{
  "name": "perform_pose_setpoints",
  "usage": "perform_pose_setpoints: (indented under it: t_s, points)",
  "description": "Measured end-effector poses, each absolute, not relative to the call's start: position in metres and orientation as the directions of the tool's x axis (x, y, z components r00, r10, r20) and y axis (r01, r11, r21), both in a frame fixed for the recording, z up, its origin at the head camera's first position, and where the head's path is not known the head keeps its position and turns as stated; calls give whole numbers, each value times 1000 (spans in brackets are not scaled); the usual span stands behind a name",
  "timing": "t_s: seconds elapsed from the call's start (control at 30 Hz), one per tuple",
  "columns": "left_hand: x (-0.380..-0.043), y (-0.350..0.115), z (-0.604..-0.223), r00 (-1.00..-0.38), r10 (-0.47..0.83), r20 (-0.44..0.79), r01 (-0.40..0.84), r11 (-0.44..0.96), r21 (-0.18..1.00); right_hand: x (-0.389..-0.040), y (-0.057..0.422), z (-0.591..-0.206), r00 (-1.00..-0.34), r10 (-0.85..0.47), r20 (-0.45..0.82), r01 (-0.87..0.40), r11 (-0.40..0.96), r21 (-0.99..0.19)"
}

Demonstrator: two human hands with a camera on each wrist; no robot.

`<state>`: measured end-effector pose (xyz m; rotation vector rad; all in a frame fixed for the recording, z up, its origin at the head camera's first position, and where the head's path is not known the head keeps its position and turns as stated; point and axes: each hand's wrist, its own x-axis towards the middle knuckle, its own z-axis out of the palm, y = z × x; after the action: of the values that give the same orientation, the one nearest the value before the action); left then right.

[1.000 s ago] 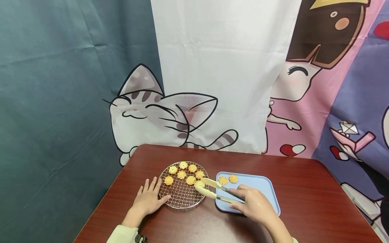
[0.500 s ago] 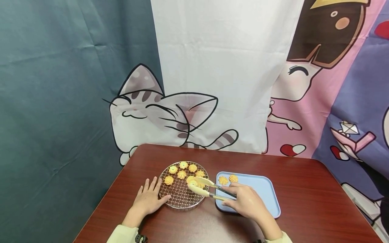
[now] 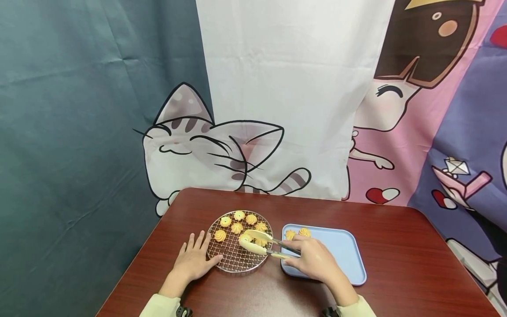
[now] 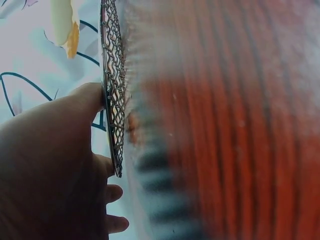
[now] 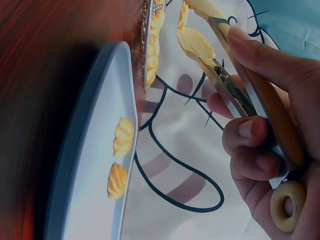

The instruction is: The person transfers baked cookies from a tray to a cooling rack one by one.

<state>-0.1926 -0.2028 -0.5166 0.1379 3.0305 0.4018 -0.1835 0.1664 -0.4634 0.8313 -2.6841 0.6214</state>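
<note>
In the head view, a round wire cooling rack (image 3: 236, 260) carries several swirled butter cookies (image 3: 220, 235), mostly on its far half. My left hand (image 3: 192, 260) lies with fingers spread at the rack's left rim, its thumb (image 4: 90, 96) against the rim in the left wrist view. My right hand (image 3: 315, 259) grips a pair of tongs (image 3: 253, 248) with pale scalloped heads and metal arms, over the rack's right half. Between the tong heads sits a cookie (image 5: 183, 18), apart from the rack in the right wrist view.
A light blue tray (image 3: 342, 253) lies right of the rack, under my right forearm, with two cookies (image 5: 117, 180) near its far left corner. Both stand on a reddish-brown wooden table (image 3: 400, 259). Behind the table hangs a printed cloth (image 3: 301, 101) with cartoon figures.
My right hand and the tongs have moved left, from the rack's right edge toward its middle. The left hand, rack and tray have stayed put.
</note>
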Motion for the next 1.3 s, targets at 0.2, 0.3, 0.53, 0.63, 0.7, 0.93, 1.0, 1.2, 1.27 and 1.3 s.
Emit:
perform_pose_setpoints:
  t_s: [0.2,0.3,0.53,0.63,0.7,0.93,1.0,1.2,1.27,1.3]
  points:
    - [-192,-202,-515,-992,99,-72,77,961,265,-188,159,-465,-796,-490,355,-597,733,-326]
    - [-192,-202,-515,-992,98,-74,75,962,263,-189,156,-466,-796,-496,347,-598,732,-325]
    - [-191,-202,-515,-992,99,-73,76,959,275,-191,147,-466,-809,-495,317,-584,736,-342]
    - [-192,-202,-517,-993,96,-75,72,960,270,-193,144,-467,-810,-493,317,-583,737,-342]
    - [-192,-202,-517,-992,95,-77,71,961,269,-194,141,-466,-816,-494,301,-576,739,-350]
    - [-192,-203,-517,-992,96,-83,72,964,255,-199,134,-469,-811,-524,261,-585,733,-347]
    - [-192,-203,-517,-992,97,-83,73,964,254,-201,132,-470,-803,-532,267,-595,728,-340]
    - [-193,-204,-517,-991,97,-92,70,964,257,-202,127,-471,-806,-524,275,-591,733,-336]
    - [-193,-204,-517,-991,96,-94,69,963,259,-203,126,-471,-810,-520,272,-587,736,-338]
    - [-193,-204,-516,-991,96,-94,69,963,260,-203,125,-471,-810,-520,272,-586,736,-338]
